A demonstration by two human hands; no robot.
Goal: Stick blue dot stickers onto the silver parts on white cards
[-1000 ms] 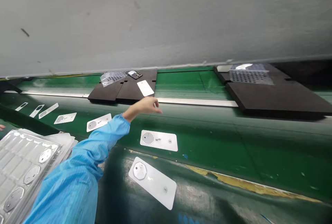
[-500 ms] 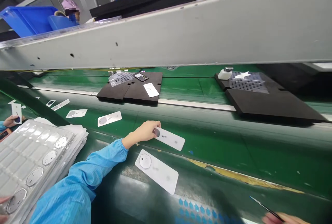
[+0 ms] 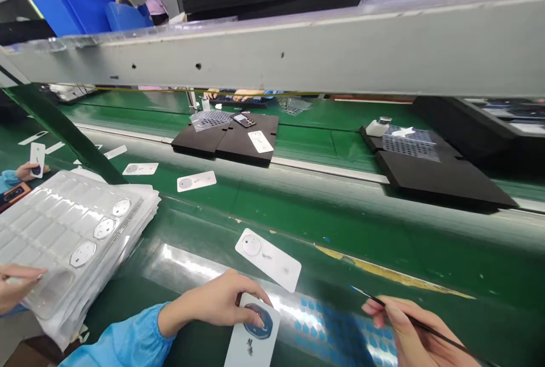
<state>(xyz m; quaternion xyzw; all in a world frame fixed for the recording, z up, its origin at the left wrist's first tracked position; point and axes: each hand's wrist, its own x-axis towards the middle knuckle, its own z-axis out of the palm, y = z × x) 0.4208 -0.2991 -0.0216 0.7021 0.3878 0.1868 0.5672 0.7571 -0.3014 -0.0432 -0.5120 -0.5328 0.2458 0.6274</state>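
My left hand (image 3: 221, 302), in a blue sleeve, grips a white phone back panel (image 3: 247, 344) by its upper end, the thumb on a dark round patch. This panel reaches down to the lower frame edge. In my right hand (image 3: 419, 327) is a thin black pointed tool (image 3: 430, 330) with a bluish tip, aimed up and left. Between the hands lies a clear sheet with rows of blue stickers (image 3: 323, 324). Just above the left hand, a second white panel (image 3: 269, 260) rests at a slant on the bench. Its round patch is pale.
At left, a co-worker's hand (image 3: 19, 285) is at a clear plastic tray (image 3: 55, 202) on a stack. Another person's hand (image 3: 29, 171) holds a panel farther off. White panels (image 3: 196, 181) lie along the green belt. Black foam pads (image 3: 247, 148) stand beyond, beneath a grey shelf beam (image 3: 272, 60).
My left hand has lifted the panel from the belt and drawn it down towards me. My right hand has come further into view with the tool. The whole view has shifted somewhat.
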